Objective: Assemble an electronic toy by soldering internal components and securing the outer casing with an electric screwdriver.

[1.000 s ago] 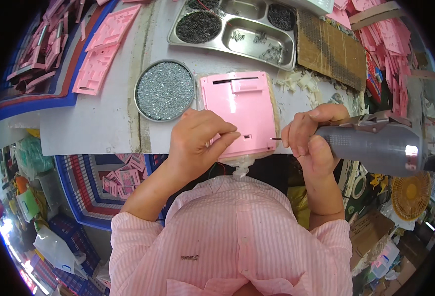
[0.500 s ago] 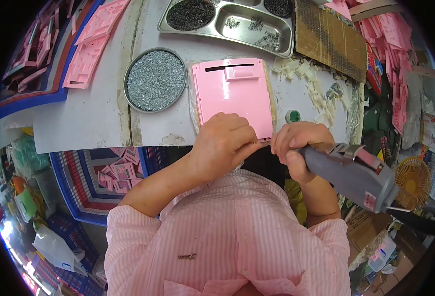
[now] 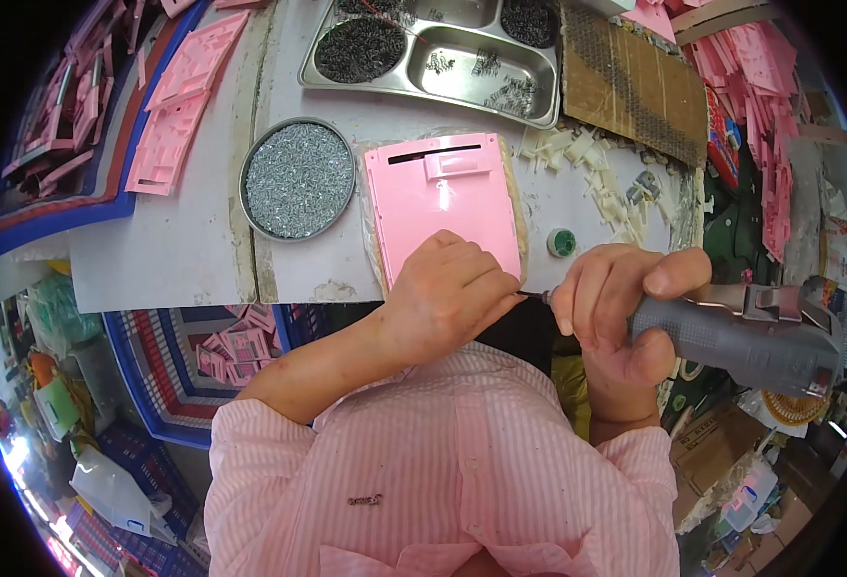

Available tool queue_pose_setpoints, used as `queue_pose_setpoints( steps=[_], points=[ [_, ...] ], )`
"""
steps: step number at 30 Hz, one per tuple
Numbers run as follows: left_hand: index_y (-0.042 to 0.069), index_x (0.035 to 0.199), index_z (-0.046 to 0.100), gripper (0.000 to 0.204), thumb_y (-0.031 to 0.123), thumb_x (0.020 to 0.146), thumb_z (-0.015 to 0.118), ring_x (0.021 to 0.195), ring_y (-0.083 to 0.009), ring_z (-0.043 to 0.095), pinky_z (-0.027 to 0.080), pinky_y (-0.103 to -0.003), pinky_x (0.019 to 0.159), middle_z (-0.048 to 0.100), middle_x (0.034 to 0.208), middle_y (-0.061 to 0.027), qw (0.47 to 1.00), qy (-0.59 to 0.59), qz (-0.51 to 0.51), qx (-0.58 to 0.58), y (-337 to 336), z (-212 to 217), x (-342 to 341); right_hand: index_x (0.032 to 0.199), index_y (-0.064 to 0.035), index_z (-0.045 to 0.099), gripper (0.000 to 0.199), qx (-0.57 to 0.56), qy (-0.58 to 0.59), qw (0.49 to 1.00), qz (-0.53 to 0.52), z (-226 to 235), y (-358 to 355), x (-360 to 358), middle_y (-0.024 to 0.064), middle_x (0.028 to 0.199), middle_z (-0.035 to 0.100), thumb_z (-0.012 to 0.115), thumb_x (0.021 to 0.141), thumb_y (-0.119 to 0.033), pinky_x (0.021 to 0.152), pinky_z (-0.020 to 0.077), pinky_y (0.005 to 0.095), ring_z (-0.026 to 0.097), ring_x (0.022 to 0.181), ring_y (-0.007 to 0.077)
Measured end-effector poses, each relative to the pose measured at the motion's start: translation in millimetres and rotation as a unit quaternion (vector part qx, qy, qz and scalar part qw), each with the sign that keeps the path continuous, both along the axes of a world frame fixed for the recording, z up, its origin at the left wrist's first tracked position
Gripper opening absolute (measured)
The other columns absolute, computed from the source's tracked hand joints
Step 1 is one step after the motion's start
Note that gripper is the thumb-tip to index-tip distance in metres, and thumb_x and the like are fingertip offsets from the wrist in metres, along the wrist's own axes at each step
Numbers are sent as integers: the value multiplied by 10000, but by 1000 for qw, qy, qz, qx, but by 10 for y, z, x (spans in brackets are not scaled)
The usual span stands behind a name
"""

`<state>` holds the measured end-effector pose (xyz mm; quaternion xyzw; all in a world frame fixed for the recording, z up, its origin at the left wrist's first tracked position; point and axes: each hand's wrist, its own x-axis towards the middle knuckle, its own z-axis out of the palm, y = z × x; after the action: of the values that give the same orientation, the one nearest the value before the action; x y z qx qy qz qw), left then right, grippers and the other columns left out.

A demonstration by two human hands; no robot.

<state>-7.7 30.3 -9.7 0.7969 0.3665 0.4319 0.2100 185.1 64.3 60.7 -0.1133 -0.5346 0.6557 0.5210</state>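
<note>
Pink panel [image 3: 440, 197] now farther up, above both hands [image 3: 452, 298].

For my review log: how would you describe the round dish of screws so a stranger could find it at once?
Start at the white worktable and find the pink plastic panel that the left hand rests on. Just left of that panel sits the round metal dish, brimful of small silvery screws. The other screw container, the steel tray behind it, is rectangular and has compartments.

L hand [image 3: 448, 293] on pink panel [image 3: 440, 197]; R hand [image 3: 616, 308] grips grey screwdriver [image 3: 741, 332].
</note>
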Motion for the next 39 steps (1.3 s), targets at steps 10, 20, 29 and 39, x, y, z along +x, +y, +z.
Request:
queue_pose_setpoints(
  steps=[10, 20, 29, 39],
  points=[
    [95, 787, 645, 121, 95, 779, 766, 652, -229, 579, 399, -376, 636, 580, 705, -30, 994, 21, 107, -34, 286, -21, -235, 1148, -73, 448, 306, 1, -52, 994, -101, -406, 441, -187, 51, 661, 485, 662, 958, -181, 560, 483, 351, 469, 553, 141],
    [97, 875, 680, 113, 78, 795, 758, 720, -207, 602, 360, -389, 777, 655, 795, -7, 991, 65, 119, -13, 316, 67, -189, 1166, -87, 472, 331, 15, -80, 993, -84, -336, 538, -283, 9, 609, 467, 666, 972, -273, 500, 445, 313, 441, 500, 133],
    [107, 943, 698, 151, 115, 806, 761, 756, -187, 613, 379, -407, 817, 683, 843, 4, 995, 28, 82, -49, 290, -21, -140, 1220, -50, 435, 379, -25, -18, 999, -17, 28, 382, -302, 30, 651, 502, 677, 970, -198, 597, 455, 337, 487, 606, 148],
    [156, 916, 719, 151, 188, 788, 792, 968, -236, 595, 357, -468, 898, 668, 969, -13, 919, 157, 360, -38, 546, 34, -981, 1145, -70, 468, 224, 64, -42, 988, -131, -372, 1091, -498, 24, 628, 423, 587, 973, -151, 537, 445, 336, 430, 534, 141]
  ],
)
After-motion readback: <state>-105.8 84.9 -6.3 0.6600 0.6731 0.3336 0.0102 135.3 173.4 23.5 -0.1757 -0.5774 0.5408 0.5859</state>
